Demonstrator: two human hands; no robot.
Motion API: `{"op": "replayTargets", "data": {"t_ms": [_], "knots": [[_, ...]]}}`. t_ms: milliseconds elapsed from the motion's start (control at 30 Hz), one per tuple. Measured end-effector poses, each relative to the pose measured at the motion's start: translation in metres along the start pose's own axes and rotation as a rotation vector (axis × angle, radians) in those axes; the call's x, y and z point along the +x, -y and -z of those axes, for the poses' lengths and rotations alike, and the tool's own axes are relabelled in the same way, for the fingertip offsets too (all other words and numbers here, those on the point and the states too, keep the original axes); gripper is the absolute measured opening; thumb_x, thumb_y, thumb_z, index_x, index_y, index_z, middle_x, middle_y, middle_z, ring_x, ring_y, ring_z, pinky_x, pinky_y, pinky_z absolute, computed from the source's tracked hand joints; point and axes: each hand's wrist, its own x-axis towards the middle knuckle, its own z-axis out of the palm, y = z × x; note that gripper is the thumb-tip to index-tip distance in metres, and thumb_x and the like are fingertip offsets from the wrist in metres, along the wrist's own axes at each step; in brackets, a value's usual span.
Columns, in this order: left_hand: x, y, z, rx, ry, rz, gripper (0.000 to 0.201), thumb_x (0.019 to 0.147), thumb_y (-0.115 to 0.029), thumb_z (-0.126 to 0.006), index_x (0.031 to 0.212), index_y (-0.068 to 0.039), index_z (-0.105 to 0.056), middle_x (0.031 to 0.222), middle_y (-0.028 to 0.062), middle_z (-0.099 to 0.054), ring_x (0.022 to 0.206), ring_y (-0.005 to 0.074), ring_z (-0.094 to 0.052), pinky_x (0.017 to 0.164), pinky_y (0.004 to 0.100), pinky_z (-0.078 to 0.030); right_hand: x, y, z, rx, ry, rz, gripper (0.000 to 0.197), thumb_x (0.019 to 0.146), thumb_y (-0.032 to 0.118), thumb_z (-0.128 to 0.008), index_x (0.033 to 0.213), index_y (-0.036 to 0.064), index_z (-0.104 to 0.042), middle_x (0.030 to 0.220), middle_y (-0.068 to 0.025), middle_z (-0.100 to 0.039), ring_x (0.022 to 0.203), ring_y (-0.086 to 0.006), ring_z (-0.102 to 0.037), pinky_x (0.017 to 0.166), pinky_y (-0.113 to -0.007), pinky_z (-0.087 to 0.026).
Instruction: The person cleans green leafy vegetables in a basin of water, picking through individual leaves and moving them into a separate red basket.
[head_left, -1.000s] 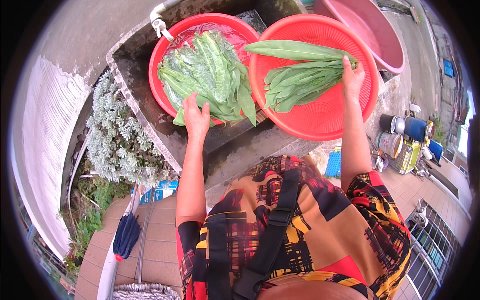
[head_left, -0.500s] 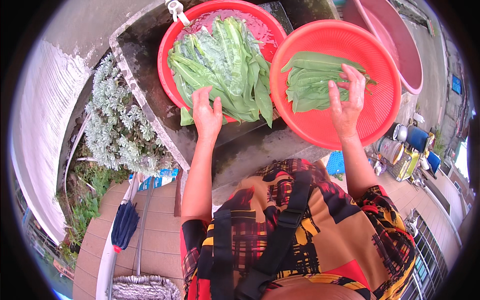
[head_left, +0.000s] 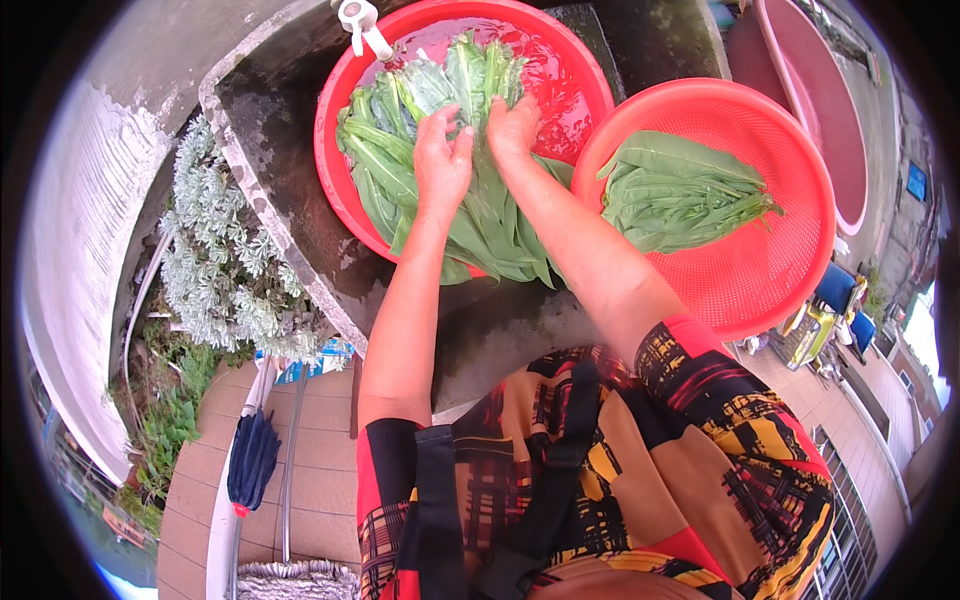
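A heap of long green leafy vegetables (head_left: 395,185) lies in a red basin (head_left: 332,150) holding water. My left hand (head_left: 443,165) rests over the middle of the heap, fingers loosely bent and thumb apart. Beside it, my right hand (head_left: 513,130) grips the leaves at the heap's right side, its thumb on top and its fingertips partly hidden. To the right, a red perforated colander (head_left: 790,250) holds a flat bundle of the same leaves (head_left: 685,190), stems pointing right.
A white tap (head_left: 362,28) hangs over the basin's far rim. The basin sits in a dark stone sink (head_left: 270,130). Silvery plants (head_left: 220,240), a dark folded umbrella (head_left: 253,460) and a mop (head_left: 298,580) are at left. Large pink tubs (head_left: 820,110) stand at far right.
My right hand has left the bundle in the colander and moved left to the leaves in the basin. My left hand has moved farther in over the heap.
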Motion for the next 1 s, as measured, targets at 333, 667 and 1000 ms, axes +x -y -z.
{"op": "replayTargets", "data": {"t_ms": [333, 667, 1000], "knots": [[0.02, 0.067, 0.006, 0.035, -0.004, 0.143, 0.054, 0.074, -0.015, -0.068, 0.118, 0.004, -0.043, 0.111, 0.0209, -0.053, 0.104, 0.03, -0.052, 0.089, 0.0353, -0.04, -0.003, -0.009, 0.005, 0.618, 0.069, 0.097, 0.033, 0.075, 0.003, -0.061, 0.106, -0.0041, -0.054, 0.098, -0.011, -0.057, 0.089, -0.0172, -0.054, 0.079, -0.029, -0.044], [0.01, 0.06, 0.018, -0.246, -0.001, 0.3, 0.05, 0.077, 0.011, -0.043, 0.125, 0.0, -0.039, 0.11, 0.014, -0.054, 0.102, 0.0208, -0.051, 0.091, 0.0282, -0.037, 0.048, 0.055, -0.013, 0.734, 0.716, -0.029, 0.013, 0.078, 0.015, -0.067, 0.087, 0.0055, -0.065, 0.074, -0.0008, -0.061, 0.065, -0.0099, -0.054, 0.056, -0.025, -0.042], [0.008, 0.063, 0.026, -0.243, 0.014, 0.325, 0.055, 0.077, 0.011, -0.038, 0.131, 0.002, -0.031, 0.113, 0.0137, -0.052, 0.101, 0.0214, -0.051, 0.091, 0.0283, -0.037, 0.042, 0.067, -0.035, 0.702, 0.817, 0.086, 0.023, 0.075, 0.01, -0.069, 0.094, -0.001, -0.063, 0.085, -0.0065, -0.063, 0.078, -0.0151, -0.059, 0.07, -0.028, -0.048]]}}
